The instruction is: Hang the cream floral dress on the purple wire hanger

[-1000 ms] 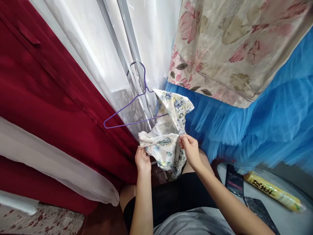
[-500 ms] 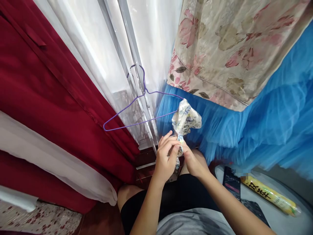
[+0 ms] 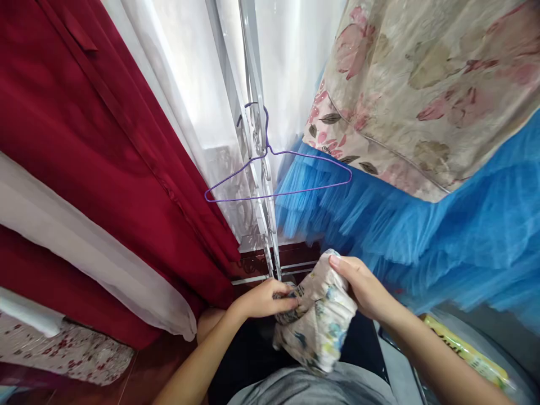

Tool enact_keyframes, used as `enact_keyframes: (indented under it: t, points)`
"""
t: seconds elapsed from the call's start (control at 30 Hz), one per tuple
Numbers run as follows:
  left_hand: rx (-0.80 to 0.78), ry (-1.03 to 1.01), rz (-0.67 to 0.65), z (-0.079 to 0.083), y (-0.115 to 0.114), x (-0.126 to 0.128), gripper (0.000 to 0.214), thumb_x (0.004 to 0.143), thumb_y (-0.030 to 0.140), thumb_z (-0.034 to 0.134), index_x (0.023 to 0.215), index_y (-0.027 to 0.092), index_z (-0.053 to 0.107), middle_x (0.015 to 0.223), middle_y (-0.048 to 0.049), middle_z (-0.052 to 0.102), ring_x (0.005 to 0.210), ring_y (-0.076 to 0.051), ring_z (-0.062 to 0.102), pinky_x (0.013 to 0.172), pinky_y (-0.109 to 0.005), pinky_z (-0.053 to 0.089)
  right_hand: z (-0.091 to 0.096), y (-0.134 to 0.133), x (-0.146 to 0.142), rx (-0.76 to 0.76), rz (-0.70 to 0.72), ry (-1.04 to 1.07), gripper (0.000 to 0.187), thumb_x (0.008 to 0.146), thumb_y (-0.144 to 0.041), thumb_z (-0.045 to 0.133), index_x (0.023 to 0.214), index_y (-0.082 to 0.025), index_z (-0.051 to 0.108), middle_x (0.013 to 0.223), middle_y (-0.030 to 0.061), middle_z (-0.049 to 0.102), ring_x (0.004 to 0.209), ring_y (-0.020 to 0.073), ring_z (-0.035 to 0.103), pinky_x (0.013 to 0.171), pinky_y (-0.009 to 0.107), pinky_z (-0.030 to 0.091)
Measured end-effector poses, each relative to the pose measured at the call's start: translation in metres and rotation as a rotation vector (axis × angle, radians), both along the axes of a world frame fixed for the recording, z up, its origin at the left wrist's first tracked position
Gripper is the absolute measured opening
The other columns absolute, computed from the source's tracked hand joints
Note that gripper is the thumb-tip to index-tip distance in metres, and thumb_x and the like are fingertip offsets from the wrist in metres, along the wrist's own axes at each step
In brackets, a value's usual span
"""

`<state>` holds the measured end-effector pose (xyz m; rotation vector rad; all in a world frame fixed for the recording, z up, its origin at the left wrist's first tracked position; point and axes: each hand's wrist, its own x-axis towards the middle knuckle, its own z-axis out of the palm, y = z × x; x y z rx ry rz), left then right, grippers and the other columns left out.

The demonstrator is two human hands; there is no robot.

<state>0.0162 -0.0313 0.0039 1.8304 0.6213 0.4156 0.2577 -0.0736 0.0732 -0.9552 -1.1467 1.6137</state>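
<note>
A floral cloth (image 3: 323, 326), cream-white with blue and yellow print, is held over my lap. My left hand (image 3: 265, 298) is closed on a bunched part at its left side, thumb and fingers pinching it. At the upper right edge, my right hand (image 3: 363, 284) grips the cloth with the thumb on top; its other fingers are mostly hidden behind the fabric. Beyond both hands, a purple wire hanger (image 3: 312, 190) hangs bare on a pale metal rack (image 3: 248, 84), apart from the cloth.
Red fabric (image 3: 126, 169) and white drapes hang at the left. On the right hang a pink-flowered fabric (image 3: 388, 112) and a blue tulle skirt (image 3: 413, 236). A yellow package (image 3: 468, 351) lies on a grey surface at lower right, by my right forearm.
The cloth has come off the hanger's right end and moved down to my lap, spread wider. My hands have moved apart and lower. The hanger now hangs more level.
</note>
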Motion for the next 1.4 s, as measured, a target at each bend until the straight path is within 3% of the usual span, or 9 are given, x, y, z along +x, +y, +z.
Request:
enact_keyframes:
  t: [0.1,0.2,0.33,0.5,0.7,0.87,0.97,1.13,1.4]
  points:
    - [0.054,0.114,-0.067,-0.016,-0.022,-0.032,0.044,0.094,0.051,0.065,0.071,0.014,0.07,0.081,-0.0059,0.065,0.079,-0.017,0.062,0.081,-0.029,0.05,0.02,0.004,0.015,0.026,0.087,-0.06,0.053,0.092,-0.062,0.063,0.07,-0.014,0.064,0.061,0.0026,0.057,0.054,0.0109,0.045,0.05,0.022,0.036]
    - [0.119,0.113,0.024,-0.007,-0.04,-0.048,0.027,0.096,0.042,0.065,0.11,0.019,0.069,0.125,-0.0117,0.061,0.119,-0.023,0.06,0.106,-0.036,0.046,0.035,0.007,0.012,0.058,0.19,-0.096,0.055,0.095,-0.063,0.061,0.069,-0.014,0.059,0.06,-0.0003,0.051,0.052,0.0079,0.038,0.047,0.02,0.03]
    - [0.205,0.046,0.162,0.027,-0.044,-0.041,0.07,0.097,0.041,0.063,0.157,0.028,0.03,0.161,-0.0144,0.036,0.148,-0.027,0.037,0.123,-0.047,0.031,0.046,0.01,-0.018,0.044,0.431,-0.135,0.052,0.095,-0.062,0.061,0.076,-0.013,0.059,0.061,-0.0023,0.048,0.052,0.0064,0.035,0.047,0.019,0.028]
    - [0.023,-0.13,-0.005,0.053,-0.031,-0.026,0.037,0.095,0.05,0.062,0.111,0.017,0.071,0.107,-0.0124,0.071,0.102,-0.026,0.066,0.097,-0.04,0.051,0.057,0.016,-0.034,-0.054,0.456,-0.047,0.047,0.092,-0.059,0.067,0.079,-0.014,0.06,0.064,-0.0017,0.053,0.053,0.0073,0.043,0.049,0.019,0.035]
    - [-0.078,-0.422,-0.077,0.067,-0.029,-0.042,0.043,0.071,0.058,0.081,0.078,0.018,0.066,0.097,-0.0115,0.068,0.104,-0.032,0.063,0.099,-0.045,0.049,0.073,0.021,-0.011,-0.08,0.584,-0.038,0.041,0.096,-0.051,0.064,0.082,-0.013,0.065,0.07,0.0022,0.059,0.057,0.0086,0.05,0.051,0.019,0.039]
    - [0.297,-0.064,0.138,0.075,-0.021,-0.063,0.032,0.086,0.05,0.071,0.084,0.018,0.067,0.077,-0.0026,0.065,0.08,-0.021,0.064,0.115,-0.05,0.037,0.084,0.022,-0.006,0.036,0.728,-0.069,0.039,0.072,-0.034,0.09,0.095,-0.015,0.065,0.076,-0.0016,0.057,0.061,0.0071,0.046,0.053,0.016,0.037]
    - [0.644,0.29,0.189,0.07,-0.001,-0.088,0.033,0.091,0.044,0.068,0.071,0.019,0.063,0.064,0.0025,0.059,0.069,-0.015,0.058,0.119,-0.05,0.028,0.089,0.029,0.003,0.106,0.615,-0.168,0.042,0.067,-0.024,0.091,0.098,-0.017,0.064,0.077,-0.0018,0.058,0.062,0.0087,0.049,0.054,0.017,0.04]
    - [0.787,0.563,0.384,0.064,0.045,-0.154,0.021,0.087,0.041,0.071,0.076,0.022,0.072,0.092,-0.003,0.075,0.102,-0.023,0.063,0.113,-0.049,0.031,0.088,0.068,0.009,0.395,0.209,-0.547,0.037,0.074,-0.024,0.082,0.108,-0.019,0.067,0.078,-0.0014,0.063,0.06,0.0115,0.052,0.054,0.021,0.042]
    - [0.999,0.62,0.659,0.13,0.105,-0.18,0.029,0.09,0.047,0.067,0.108,0.028,0.078,0.134,-0.0057,0.07,0.123,-0.034,0.05,0.104,-0.057,0.032,0.051,0.164,-0.019,0.788,-0.152,-1.115,0.048,0.081,-0.015,0.056,0.125,-0.021,0.075,0.111,0.0091,0.08,0.098,0.0283,0.073,0.079,0.032,0.05]
